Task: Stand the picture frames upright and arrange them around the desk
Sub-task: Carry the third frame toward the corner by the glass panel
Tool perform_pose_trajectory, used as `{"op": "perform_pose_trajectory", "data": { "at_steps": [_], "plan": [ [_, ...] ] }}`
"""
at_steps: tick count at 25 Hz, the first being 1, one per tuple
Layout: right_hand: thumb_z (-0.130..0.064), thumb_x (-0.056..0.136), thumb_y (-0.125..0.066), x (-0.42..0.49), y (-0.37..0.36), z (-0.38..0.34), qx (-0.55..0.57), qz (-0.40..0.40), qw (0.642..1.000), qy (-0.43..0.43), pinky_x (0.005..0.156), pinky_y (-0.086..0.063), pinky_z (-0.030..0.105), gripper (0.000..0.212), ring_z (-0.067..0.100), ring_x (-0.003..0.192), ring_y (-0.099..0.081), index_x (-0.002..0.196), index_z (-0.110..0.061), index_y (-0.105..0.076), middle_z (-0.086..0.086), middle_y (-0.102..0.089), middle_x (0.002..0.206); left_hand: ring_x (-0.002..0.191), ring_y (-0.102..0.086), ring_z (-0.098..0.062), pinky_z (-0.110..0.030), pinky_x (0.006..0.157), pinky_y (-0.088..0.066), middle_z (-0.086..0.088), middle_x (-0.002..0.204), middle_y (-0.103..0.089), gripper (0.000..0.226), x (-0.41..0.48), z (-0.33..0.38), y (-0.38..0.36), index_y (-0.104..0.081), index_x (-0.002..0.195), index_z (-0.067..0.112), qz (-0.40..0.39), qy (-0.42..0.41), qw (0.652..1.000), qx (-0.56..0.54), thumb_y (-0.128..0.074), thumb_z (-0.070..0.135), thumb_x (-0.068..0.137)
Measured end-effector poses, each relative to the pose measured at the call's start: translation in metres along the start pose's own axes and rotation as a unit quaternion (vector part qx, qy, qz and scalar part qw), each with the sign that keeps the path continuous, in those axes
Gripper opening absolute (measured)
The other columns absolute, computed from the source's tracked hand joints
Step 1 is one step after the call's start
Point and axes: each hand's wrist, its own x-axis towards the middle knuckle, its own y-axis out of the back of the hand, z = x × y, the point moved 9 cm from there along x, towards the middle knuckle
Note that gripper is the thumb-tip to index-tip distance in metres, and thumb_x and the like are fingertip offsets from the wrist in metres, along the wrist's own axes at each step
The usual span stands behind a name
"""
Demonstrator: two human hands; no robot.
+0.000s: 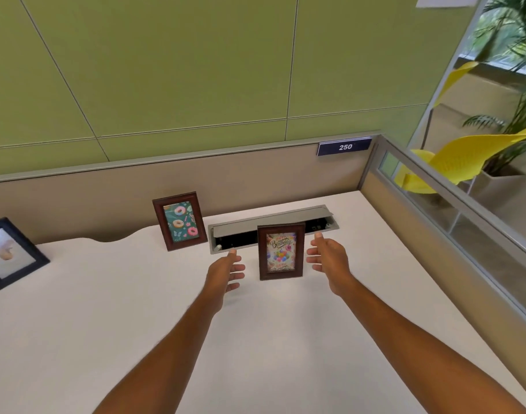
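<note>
Three picture frames stand upright on the white desk (pixel 136 309). A brown frame with a birthday card (pixel 281 252) stands in the middle, just in front of the cable tray. My left hand (pixel 227 271) is a little to its left and my right hand (pixel 327 258) a little to its right; both are open, fingers apart, not touching it. A brown frame with a donut picture (pixel 180 221) leans back near the partition. A black frame (pixel 9 253) stands at the far left edge, partly cut off.
A grey cable tray (pixel 285 222) with its lid raised lies in the desk behind the birthday frame. A beige partition (pixel 106 198) bounds the back, a glass-topped one (pixel 435 234) the right. A sign reads 250 (pixel 344 147). Yellow chairs (pixel 453 159) stand beyond the glass.
</note>
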Motion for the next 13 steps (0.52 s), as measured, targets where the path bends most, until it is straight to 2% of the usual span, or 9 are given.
{"op": "perform_pose_trajectory", "data": {
  "at_steps": [4, 9, 11, 13],
  "plan": [
    [-0.056, 0.110, -0.050, 0.020, 0.007, 0.001, -0.021, -0.011, 1.000, -0.005, 0.103, -0.060, 0.047, 0.054, 0.030, 0.114, -0.072, 0.135, -0.010, -0.064, 0.014, -0.073, 0.132, 0.135, -0.062, -0.034, -0.054, 0.114, -0.052, -0.014, 0.149, -0.064, 0.062, 0.015, 0.015, -0.036, -0.057, 0.150, 0.013, -0.009, -0.014, 1.000, 0.024, -0.054, 0.058, 0.109],
    [-0.065, 0.107, -0.045, 0.043, -0.017, 0.003, -0.058, -0.115, 0.991, -0.029, 0.114, -0.050, 0.052, 0.068, 0.036, 0.137, -0.062, 0.153, -0.015, -0.050, 0.014, -0.062, 0.153, 0.147, -0.052, -0.032, -0.058, 0.123, -0.039, -0.008, 0.156, -0.059, 0.067, 0.034, 0.032, -0.070, -0.051, 0.155, 0.018, -0.012, -0.036, 0.999, 0.028, -0.046, 0.066, 0.108],
    [-0.067, 0.108, -0.040, 0.052, -0.031, 0.004, -0.061, -0.156, 0.985, -0.031, 0.116, -0.047, 0.052, 0.068, 0.036, 0.141, -0.059, 0.154, -0.017, -0.049, 0.013, -0.061, 0.154, 0.140, -0.058, -0.030, -0.060, 0.124, -0.037, -0.005, 0.148, -0.065, 0.064, 0.042, 0.035, -0.080, -0.055, 0.150, 0.018, -0.017, -0.037, 0.999, 0.024, -0.044, 0.066, 0.108],
    [-0.070, 0.108, -0.035, 0.060, -0.043, 0.005, -0.051, -0.192, 0.980, -0.036, 0.115, -0.046, 0.050, 0.063, 0.032, 0.135, -0.062, 0.144, -0.022, -0.056, 0.009, -0.068, 0.142, 0.119, -0.067, -0.021, -0.057, 0.121, -0.038, 0.002, 0.129, -0.072, 0.057, 0.049, 0.035, -0.087, -0.061, 0.140, 0.021, -0.018, -0.037, 0.999, 0.026, -0.043, 0.065, 0.109]
  ]
}}
